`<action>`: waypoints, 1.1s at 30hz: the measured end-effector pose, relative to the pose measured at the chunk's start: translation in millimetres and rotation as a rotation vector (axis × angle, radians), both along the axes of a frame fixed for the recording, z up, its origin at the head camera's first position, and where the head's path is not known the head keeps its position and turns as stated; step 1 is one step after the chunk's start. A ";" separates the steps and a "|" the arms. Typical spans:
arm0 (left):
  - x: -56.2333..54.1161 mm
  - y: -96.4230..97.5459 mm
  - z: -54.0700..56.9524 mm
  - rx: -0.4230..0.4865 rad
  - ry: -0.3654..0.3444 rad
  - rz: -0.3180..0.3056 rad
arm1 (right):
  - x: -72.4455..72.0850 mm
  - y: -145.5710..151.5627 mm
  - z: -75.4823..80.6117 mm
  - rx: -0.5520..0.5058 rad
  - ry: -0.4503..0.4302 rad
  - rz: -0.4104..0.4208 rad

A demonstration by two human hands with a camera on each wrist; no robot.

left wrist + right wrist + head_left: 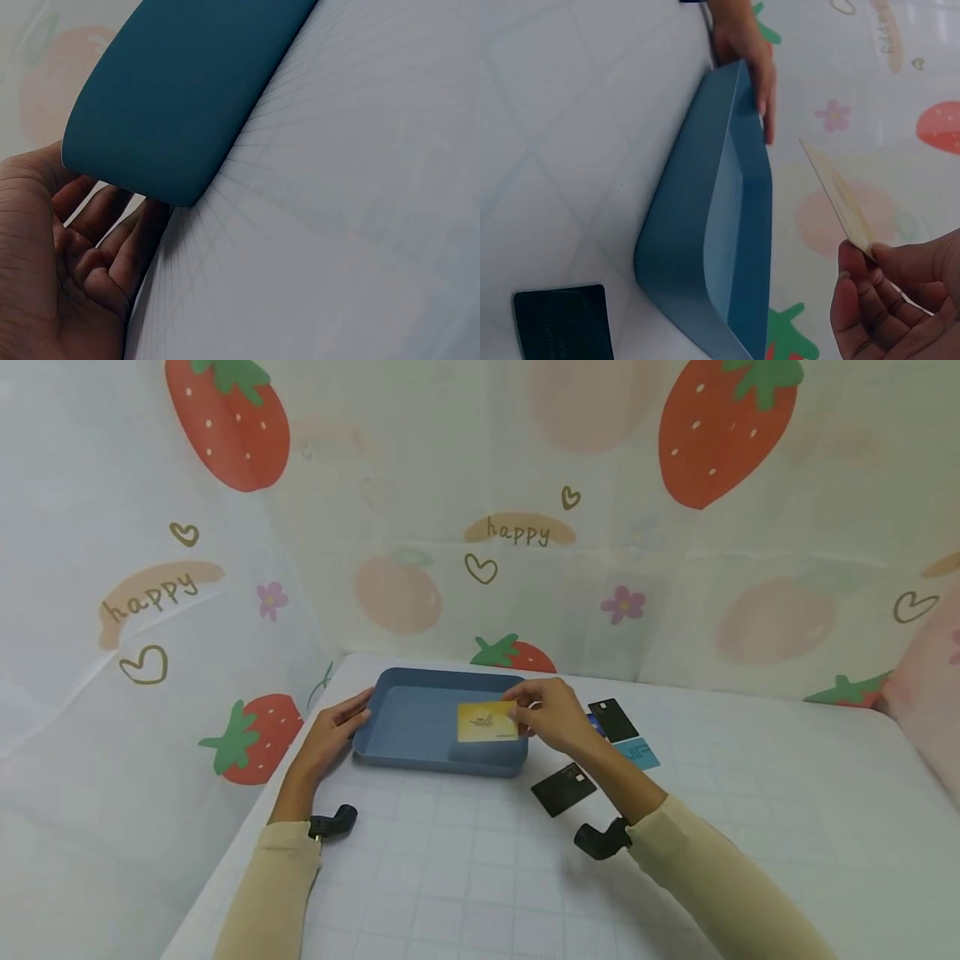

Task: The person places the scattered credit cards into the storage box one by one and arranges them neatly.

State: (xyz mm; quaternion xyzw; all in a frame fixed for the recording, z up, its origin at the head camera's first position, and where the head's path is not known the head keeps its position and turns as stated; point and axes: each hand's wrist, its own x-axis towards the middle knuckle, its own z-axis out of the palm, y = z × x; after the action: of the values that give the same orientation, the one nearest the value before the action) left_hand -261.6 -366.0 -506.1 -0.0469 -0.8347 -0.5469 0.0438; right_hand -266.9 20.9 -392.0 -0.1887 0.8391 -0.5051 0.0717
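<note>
A blue rectangular tray [420,760] lies on the white table. My left hand [333,731] holds its left end, with the thumb by the rim and the fingers against the end wall in the left wrist view. My right hand [551,714] pinches a yellow card [480,722] between thumb and fingertips. In the head view the card appears over the right part of the tray; in the right wrist view it is raised apart from the tray wall [682,210] and tilted. Nearest to my right forearm lies a black card [564,789].
Right of the tray, partly behind my right arm, another black card [613,720] overlaps a light blue card [639,753] and a darker blue one [595,724]. A strawberry-patterned curtain [450,610] hangs behind the table. Each wrist wears a small black camera [333,822].
</note>
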 end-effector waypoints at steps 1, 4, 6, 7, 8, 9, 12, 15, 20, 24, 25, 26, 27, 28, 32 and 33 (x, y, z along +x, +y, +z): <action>-0.9 0.1 0.2 -0.002 -0.001 -0.002 | -1.0 -1.6 0.5 0.001 -0.002 0.001; -1.7 -0.5 -0.9 0.003 -0.007 -0.001 | -3.1 -7.0 2.2 0.004 -0.011 0.006; -1.4 -0.5 -1.4 0.008 -0.012 0.004 | -4.4 -11.3 2.9 0.013 -0.015 0.005; -3.6 -2.7 -6.5 0.013 -0.007 0.007 | -5.0 -13.2 3.2 0.016 -0.012 0.009; -3.0 -2.7 -6.9 0.014 -0.005 0.009 | -5.6 -15.2 3.7 0.018 -0.010 0.011; -2.6 -2.5 -6.5 0.013 -0.003 0.009 | -6.2 -17.2 4.2 0.018 -0.011 0.013; -2.6 -2.6 -6.5 0.003 0.006 0.009 | -8.7 -22.7 5.7 0.016 -0.001 0.020; -3.0 -2.6 -5.8 0.000 0.010 0.009 | -11.9 -27.5 7.1 0.014 0.005 0.020; -4.1 -1.9 -4.8 0.004 0.003 0.010 | -18.7 -34.4 5.6 0.018 -0.013 0.015; -4.8 -1.5 -4.6 0.005 -0.005 0.016 | -23.1 -40.7 3.3 0.014 -0.041 0.011; -4.6 -1.2 -4.4 0.008 -0.007 0.018 | -23.9 -42.5 3.1 0.012 -0.050 0.008; -4.7 -1.2 -4.4 0.007 -0.008 0.018 | -24.9 -44.2 2.8 0.010 -0.058 0.006; -4.8 -1.1 -4.4 0.008 -0.007 0.021 | -25.9 -45.8 2.4 0.008 -0.067 0.004; -4.7 -1.1 -4.3 0.005 -0.006 0.020 | -27.1 -47.5 1.9 0.005 -0.074 0.003; -5.1 -1.7 -5.0 0.003 0.002 0.018 | -31.8 -54.0 0.0 -0.001 -0.089 0.001; -5.4 -1.7 -5.3 0.007 0.005 0.017 | -32.7 -55.5 -0.3 -0.004 -0.090 -0.001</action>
State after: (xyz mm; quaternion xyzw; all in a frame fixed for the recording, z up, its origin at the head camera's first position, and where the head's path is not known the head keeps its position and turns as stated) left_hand -267.0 -367.7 -511.4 -0.0409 -0.8331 -0.5493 0.0509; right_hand -299.5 -34.6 -392.3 -0.1653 0.8341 -0.5148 0.1087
